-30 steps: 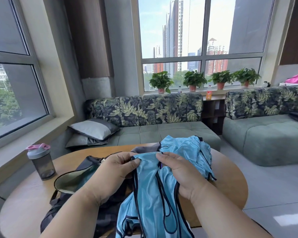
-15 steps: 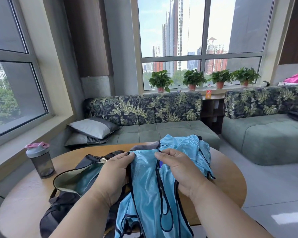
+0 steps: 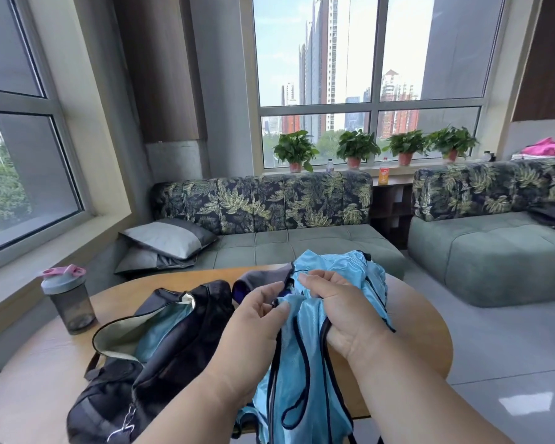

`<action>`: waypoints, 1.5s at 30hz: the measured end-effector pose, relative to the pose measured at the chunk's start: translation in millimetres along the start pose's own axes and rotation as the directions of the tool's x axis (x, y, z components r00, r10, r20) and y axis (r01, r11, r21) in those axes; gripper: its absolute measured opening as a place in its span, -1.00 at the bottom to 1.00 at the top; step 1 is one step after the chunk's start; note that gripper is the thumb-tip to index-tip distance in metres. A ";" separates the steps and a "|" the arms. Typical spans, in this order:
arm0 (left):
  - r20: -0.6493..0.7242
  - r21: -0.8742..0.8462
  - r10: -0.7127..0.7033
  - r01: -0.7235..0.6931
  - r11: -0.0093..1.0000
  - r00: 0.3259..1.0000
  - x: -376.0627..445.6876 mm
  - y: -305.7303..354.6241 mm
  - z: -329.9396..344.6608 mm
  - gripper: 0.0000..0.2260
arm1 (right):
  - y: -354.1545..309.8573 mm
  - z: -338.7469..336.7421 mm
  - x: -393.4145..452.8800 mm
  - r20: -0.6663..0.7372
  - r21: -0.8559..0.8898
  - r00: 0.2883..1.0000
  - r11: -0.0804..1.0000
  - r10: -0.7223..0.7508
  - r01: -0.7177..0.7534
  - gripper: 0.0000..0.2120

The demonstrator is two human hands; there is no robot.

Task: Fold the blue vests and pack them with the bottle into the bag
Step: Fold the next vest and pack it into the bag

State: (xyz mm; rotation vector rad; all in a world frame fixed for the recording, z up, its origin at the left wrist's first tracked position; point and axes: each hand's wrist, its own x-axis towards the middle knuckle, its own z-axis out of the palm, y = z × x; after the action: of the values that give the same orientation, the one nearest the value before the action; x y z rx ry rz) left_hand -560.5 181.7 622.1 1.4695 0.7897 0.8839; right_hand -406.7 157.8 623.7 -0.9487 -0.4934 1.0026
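Head view: the left hand (image 3: 253, 328) and right hand (image 3: 343, 315) both pinch the top edge of a blue vest (image 3: 302, 373) hanging over the round table's (image 3: 45, 373) near edge. Left of the vest lies the open bag (image 3: 161, 341); farther left stands the bottle (image 3: 69, 299).

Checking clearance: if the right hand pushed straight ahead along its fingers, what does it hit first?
Likely the left hand: the right hand points its fingers left across the blue vest toward it. Depth unclear.

No legible text, label, brand or number anywhere.
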 end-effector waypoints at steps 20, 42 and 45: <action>0.066 0.312 0.024 -0.044 0.949 0.998 7.4 -1.9 -18.8 -0.89 | -6.6 -12.0 -0.7 0.113 -0.404 0.988 0.903 -0.109 0.146 -0.68; -0.041 0.399 0.157 -0.128 0.908 0.987 21.5 0.2 -47.6 -0.89 | -18.8 -29.2 -4.9 0.133 -0.435 0.979 0.897 0.153 -0.081 -0.67; -0.130 0.281 0.174 -0.133 0.951 0.976 23.5 3.3 -48.8 -0.77 | -22.6 -26.7 -4.6 0.091 -0.280 0.987 0.955 0.132 -0.101 -0.68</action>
State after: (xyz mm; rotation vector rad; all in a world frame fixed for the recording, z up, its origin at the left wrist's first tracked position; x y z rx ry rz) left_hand -591.9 225.5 628.4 1.7366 0.9486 1.0484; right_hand -378.4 137.3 629.1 -1.1860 -0.6873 1.1155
